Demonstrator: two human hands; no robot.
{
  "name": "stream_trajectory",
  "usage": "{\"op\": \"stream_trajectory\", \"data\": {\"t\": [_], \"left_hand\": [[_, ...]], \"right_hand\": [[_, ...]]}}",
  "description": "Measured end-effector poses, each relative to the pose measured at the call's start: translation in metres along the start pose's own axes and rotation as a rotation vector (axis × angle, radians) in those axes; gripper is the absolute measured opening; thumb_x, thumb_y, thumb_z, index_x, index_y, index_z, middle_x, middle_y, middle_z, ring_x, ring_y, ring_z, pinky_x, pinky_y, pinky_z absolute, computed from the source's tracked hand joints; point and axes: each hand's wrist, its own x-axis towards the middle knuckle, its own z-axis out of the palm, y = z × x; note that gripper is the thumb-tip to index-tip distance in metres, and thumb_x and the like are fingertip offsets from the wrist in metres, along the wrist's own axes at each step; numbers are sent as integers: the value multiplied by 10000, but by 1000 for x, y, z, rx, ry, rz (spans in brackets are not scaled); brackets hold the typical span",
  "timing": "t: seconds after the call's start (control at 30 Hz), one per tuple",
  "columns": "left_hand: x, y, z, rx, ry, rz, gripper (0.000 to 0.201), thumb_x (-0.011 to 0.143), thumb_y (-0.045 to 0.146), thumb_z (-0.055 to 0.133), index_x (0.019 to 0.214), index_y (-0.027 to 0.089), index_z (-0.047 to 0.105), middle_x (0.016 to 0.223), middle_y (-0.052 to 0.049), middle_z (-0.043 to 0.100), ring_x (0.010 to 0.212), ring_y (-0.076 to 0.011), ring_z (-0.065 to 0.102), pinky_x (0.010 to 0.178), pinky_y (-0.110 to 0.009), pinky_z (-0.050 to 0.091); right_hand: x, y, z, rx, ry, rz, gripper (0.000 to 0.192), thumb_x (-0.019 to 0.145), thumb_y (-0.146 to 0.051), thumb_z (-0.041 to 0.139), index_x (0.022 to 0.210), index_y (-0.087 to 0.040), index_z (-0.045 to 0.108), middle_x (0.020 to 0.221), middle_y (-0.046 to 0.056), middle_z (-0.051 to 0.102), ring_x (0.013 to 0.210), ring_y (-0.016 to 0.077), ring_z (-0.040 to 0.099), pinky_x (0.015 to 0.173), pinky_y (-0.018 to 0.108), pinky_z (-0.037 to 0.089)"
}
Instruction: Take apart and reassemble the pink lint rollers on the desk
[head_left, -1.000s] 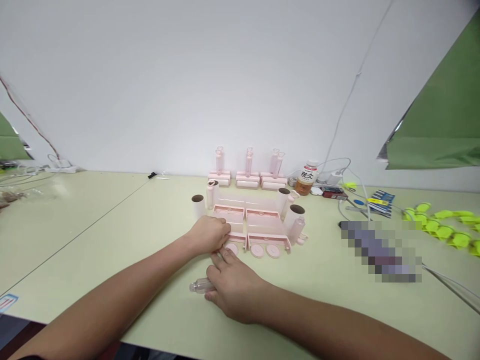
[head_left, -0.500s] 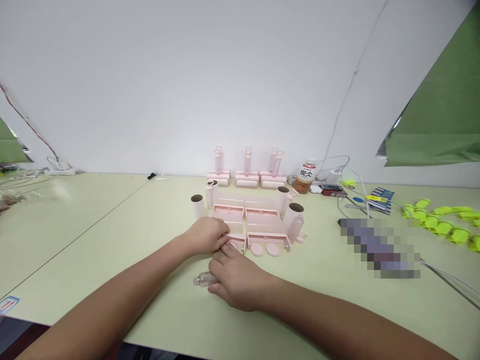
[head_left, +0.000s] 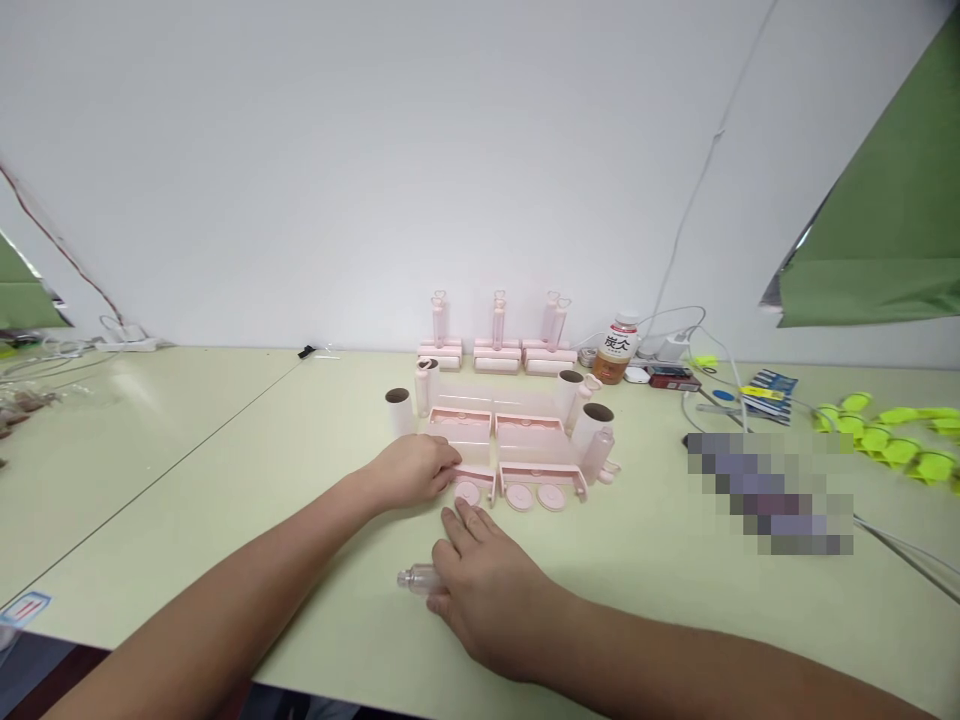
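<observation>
My right hand (head_left: 495,590) is closed round a clear plastic tube (head_left: 420,578) with a narrow neck at its left end; the rest of the tube is under the palm. Its forward fingertips reach the edge of a small pink disc (head_left: 467,493). Farther up, my left hand (head_left: 414,470) has its fingers curled at the left end of a pink plastic frame (head_left: 480,480), which they partly cover. Beside it lies a second pink frame (head_left: 540,475), with two more pink discs (head_left: 519,497) in front.
White rolls (head_left: 598,425) stand at both sides of pink trays (head_left: 532,428). Assembled pink lint rollers (head_left: 497,355) line the wall. A drink bottle (head_left: 617,348), cables, a blurred-out object (head_left: 772,495) and yellow-green pieces (head_left: 874,438) are on the right.
My right hand has drawn back towards me with the clear tube, away from my left hand, uncovering the pink disc. My left hand stays at the pink frame.
</observation>
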Motion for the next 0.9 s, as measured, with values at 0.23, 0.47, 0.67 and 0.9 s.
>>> {"op": "stream_trajectory", "data": {"t": [0.23, 0.47, 0.67, 0.9], "left_hand": [[-1, -2, 5, 27, 26, 15, 185, 872, 200, 468, 708, 181, 554, 706, -23, 596, 632, -153, 535, 529, -255, 306], [-3, 3, 5, 23, 46, -28, 265, 923, 288, 414, 708, 183, 527, 723, -21, 589, 584, -139, 508, 514, -253, 301], [-6, 5, 0, -14, 38, -48, 278, 932, 299, 403, 719, 183, 538, 713, -22, 600, 626, -146, 540, 538, -245, 313], [-9, 7, -5, -44, 25, -72, 274, 915, 305, 405, 710, 184, 541, 662, -19, 585, 587, -146, 525, 512, -250, 267]], "right_hand": [[7, 10, 4, 49, -35, 86, 468, 938, -394, 446, 1142, -1, 597, 1433, 340, 380, 1379, 453, 277, 1112, 549, 275], [10, 14, -1, 78, -38, 57, 454, 948, -375, 441, 1146, 3, 595, 1446, 331, 369, 1406, 412, 248, 1146, 505, 239], [10, 19, -4, 77, -15, 15, 455, 940, -376, 460, 1167, -3, 586, 1433, 308, 403, 1396, 404, 278, 1146, 506, 248], [7, 20, -10, 83, 70, -94, 385, 938, -369, 478, 1069, -32, 609, 1377, 277, 473, 1389, 364, 293, 1139, 488, 261]]}}
